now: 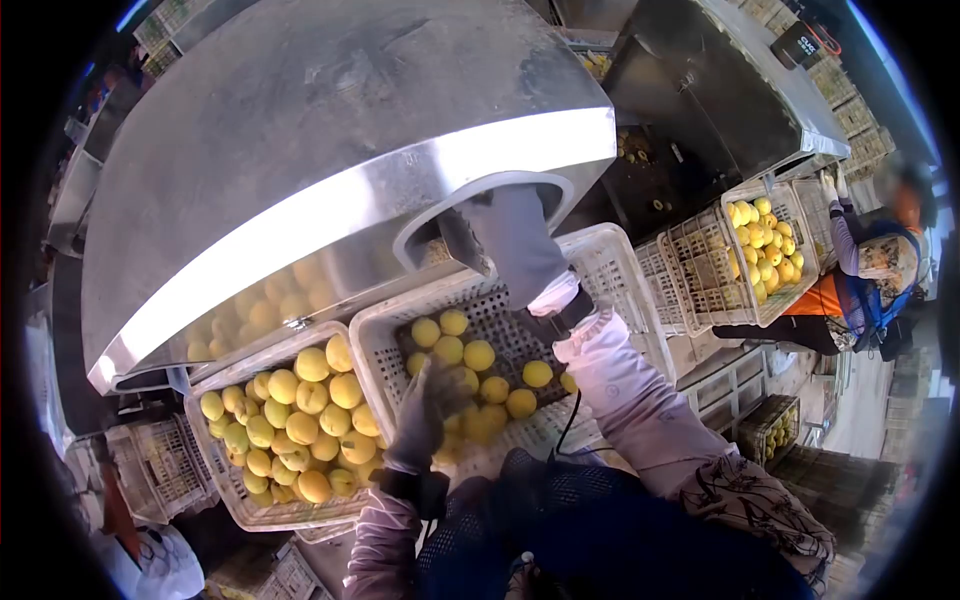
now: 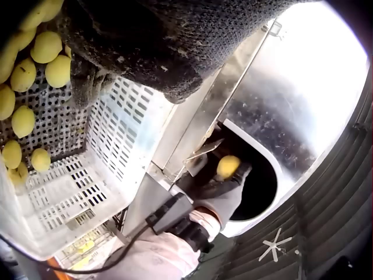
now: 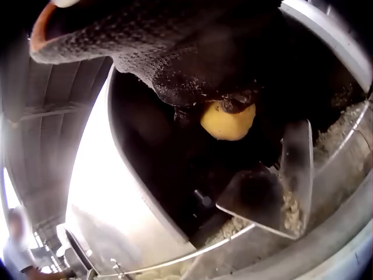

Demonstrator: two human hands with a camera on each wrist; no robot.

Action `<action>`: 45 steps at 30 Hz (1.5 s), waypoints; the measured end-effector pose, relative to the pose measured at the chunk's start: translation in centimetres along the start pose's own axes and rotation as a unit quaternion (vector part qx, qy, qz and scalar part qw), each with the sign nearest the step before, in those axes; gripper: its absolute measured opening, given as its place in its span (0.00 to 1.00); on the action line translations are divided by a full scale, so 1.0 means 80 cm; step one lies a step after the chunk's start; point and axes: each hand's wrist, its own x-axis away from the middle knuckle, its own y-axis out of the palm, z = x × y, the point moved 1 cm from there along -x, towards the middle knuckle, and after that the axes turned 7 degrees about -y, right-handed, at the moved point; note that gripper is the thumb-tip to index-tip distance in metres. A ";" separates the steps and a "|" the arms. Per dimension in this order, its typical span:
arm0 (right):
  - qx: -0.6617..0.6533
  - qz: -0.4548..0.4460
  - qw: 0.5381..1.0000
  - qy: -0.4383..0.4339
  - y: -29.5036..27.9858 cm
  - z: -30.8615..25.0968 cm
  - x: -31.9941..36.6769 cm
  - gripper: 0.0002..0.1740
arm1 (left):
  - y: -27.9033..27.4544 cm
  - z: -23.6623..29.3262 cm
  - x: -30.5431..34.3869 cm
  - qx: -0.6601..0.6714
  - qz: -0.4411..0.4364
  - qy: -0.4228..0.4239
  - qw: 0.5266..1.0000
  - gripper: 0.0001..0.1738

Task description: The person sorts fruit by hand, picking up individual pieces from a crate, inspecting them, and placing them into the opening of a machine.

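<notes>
In the left wrist view, my gloved right hand [image 2: 230, 189] is inside the round opening of a metal machine [image 1: 350, 110], pinching a yellow peach [image 3: 228, 121] at its fingertips. Below that peach in the right wrist view is a bent metal chute [image 3: 262, 201] with pulp stuck to it. My gloved left hand [image 1: 425, 415] hovers with loose fingers over yellow peaches [image 1: 478, 354] in a white plastic crate [image 1: 620, 270]. In the head view the hand is blurred and overlaps some of the fruit. The crate's perforated floor shows between the peaches.
A fuller crate of peaches [image 1: 300, 425] stands at the left, against the machine. To the right, another person [image 1: 880, 265] is beside a tilted crate of peaches [image 1: 765, 250]. A cable [image 2: 125, 251] hangs from my right wrist. Stacked crates [image 1: 835, 480] line the floor.
</notes>
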 end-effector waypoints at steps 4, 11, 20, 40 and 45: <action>-0.315 -0.088 0.926 0.189 -0.088 -0.029 0.022 0.23 | 0.036 0.038 -0.024 -0.066 0.056 0.087 0.992 0.35; -0.102 -0.337 0.896 0.270 -0.060 0.127 0.315 0.40 | -0.011 -0.002 -0.184 -0.729 0.198 0.066 0.652 0.67; -0.062 -0.418 0.898 0.119 0.135 0.087 0.356 0.43 | -0.085 -0.094 -0.294 -0.578 0.341 0.134 0.729 0.58; -0.748 -0.192 0.424 0.473 -0.083 0.069 0.267 0.32 | 0.005 0.006 -0.051 -0.063 -0.111 0.047 0.991 0.38; -0.421 -0.298 0.845 0.138 -0.060 0.063 0.286 0.34 | 0.065 0.044 0.048 -0.140 -0.154 0.143 0.968 0.38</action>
